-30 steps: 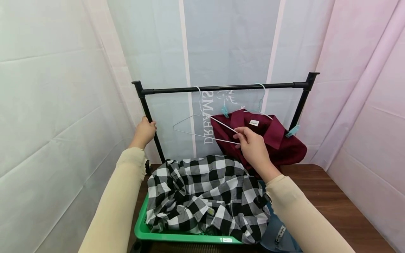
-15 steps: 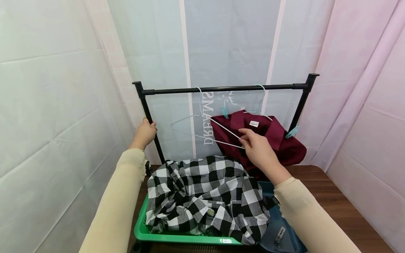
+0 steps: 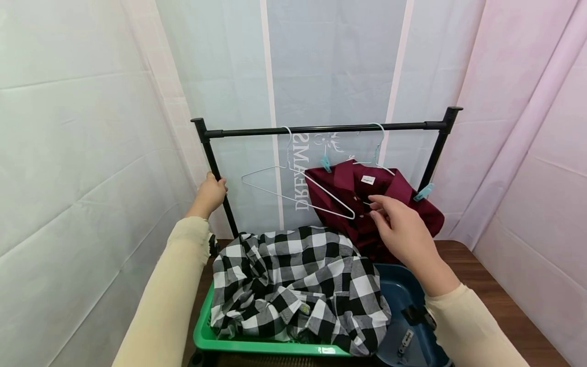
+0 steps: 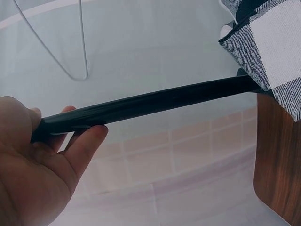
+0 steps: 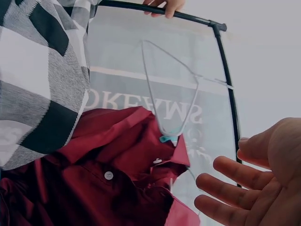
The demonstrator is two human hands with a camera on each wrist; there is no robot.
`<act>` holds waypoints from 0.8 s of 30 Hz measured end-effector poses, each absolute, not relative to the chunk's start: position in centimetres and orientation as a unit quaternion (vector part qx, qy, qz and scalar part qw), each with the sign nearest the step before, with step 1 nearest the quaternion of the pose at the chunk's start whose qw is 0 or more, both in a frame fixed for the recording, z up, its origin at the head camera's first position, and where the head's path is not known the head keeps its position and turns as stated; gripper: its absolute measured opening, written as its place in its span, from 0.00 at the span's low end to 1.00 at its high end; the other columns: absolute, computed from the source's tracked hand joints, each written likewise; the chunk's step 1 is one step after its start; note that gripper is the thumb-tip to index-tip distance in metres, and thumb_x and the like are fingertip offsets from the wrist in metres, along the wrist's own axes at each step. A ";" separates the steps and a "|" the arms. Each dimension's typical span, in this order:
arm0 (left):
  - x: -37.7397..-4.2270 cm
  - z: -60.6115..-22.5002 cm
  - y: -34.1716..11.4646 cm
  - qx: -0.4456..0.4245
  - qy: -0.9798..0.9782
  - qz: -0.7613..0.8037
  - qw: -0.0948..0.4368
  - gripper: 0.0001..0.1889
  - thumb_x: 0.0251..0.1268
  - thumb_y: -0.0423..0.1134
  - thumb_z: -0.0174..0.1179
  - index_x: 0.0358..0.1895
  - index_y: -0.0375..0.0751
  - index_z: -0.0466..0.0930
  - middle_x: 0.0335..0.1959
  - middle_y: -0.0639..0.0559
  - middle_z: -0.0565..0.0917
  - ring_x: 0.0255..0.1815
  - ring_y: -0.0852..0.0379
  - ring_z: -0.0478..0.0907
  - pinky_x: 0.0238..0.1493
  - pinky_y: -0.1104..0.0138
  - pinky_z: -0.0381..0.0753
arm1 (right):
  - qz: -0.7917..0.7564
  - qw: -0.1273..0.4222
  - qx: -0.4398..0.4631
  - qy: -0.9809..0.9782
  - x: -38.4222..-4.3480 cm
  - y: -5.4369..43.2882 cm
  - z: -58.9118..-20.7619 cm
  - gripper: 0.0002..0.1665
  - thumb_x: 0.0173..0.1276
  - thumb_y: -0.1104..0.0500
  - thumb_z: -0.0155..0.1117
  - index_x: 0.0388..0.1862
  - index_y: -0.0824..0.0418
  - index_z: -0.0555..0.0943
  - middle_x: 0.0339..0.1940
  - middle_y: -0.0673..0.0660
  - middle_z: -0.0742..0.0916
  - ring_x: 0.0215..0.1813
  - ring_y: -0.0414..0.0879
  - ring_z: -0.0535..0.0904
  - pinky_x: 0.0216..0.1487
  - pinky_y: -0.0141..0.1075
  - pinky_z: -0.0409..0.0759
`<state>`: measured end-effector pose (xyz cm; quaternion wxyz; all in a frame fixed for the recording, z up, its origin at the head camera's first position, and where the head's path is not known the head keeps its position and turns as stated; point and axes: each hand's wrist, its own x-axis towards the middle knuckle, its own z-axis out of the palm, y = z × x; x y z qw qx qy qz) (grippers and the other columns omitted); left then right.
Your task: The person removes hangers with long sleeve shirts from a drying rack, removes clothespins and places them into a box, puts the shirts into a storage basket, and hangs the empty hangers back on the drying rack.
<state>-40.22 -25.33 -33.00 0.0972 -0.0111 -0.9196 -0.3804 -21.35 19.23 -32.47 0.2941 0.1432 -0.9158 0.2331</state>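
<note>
My left hand (image 3: 209,195) grips the left post (image 4: 155,104) of a black clothes rack, fingers and thumb around it. A bare white wire hanger (image 3: 352,217) hangs by its hook from the rack's rail (image 3: 330,127). Just right of the hanger is my right hand (image 3: 405,232), apart from it and holding nothing. Its fingers are spread and relaxed in the right wrist view. Behind that hand a maroon shirt (image 3: 398,186) hangs on another hanger, with light blue clothespins (image 3: 424,191) at its shoulders.
A black-and-white checked shirt (image 3: 298,285) lies heaped over a green basket (image 3: 275,348) in front of the rack. To its right stands a blue basin (image 3: 390,285) with a small clip-like item (image 3: 405,340) inside. All stand on a brown wooden table (image 3: 481,275).
My right hand has let go of the wire hanger's right corner and moved right and down. The hanger has shifted slightly. My left hand has stayed on the post.
</note>
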 end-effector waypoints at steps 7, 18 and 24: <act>-40.2 -33.3 -25.4 -0.017 -0.921 -0.377 0.097 0.20 0.87 0.45 0.35 0.65 0.31 0.60 0.56 0.34 0.80 0.57 0.36 0.80 0.57 0.46 0.78 | 0.222 0.337 0.155 -0.902 -18.5 19.9 -34.1 0.23 0.73 0.63 0.67 0.66 0.59 0.79 0.51 0.56 0.88 0.49 0.49 0.84 0.46 0.49 0.83; -40.1 -33.2 -25.3 -0.021 -0.921 -0.377 0.097 0.19 0.87 0.44 0.34 0.64 0.32 0.61 0.56 0.34 0.80 0.56 0.37 0.80 0.57 0.47 0.78 | 0.246 0.344 0.156 -0.892 -15.0 21.3 -36.6 0.26 0.68 0.66 0.71 0.64 0.55 0.81 0.48 0.51 0.89 0.46 0.38 0.82 0.46 0.12 0.70; -40.3 -33.4 -25.4 -0.021 -0.920 -0.380 0.092 0.19 0.87 0.44 0.34 0.64 0.32 0.60 0.57 0.34 0.80 0.58 0.37 0.80 0.58 0.47 0.78 | 0.255 0.324 0.142 -0.900 -13.6 21.4 -37.5 0.26 0.69 0.62 0.72 0.65 0.52 0.81 0.51 0.51 0.89 0.45 0.30 0.78 0.41 0.16 0.72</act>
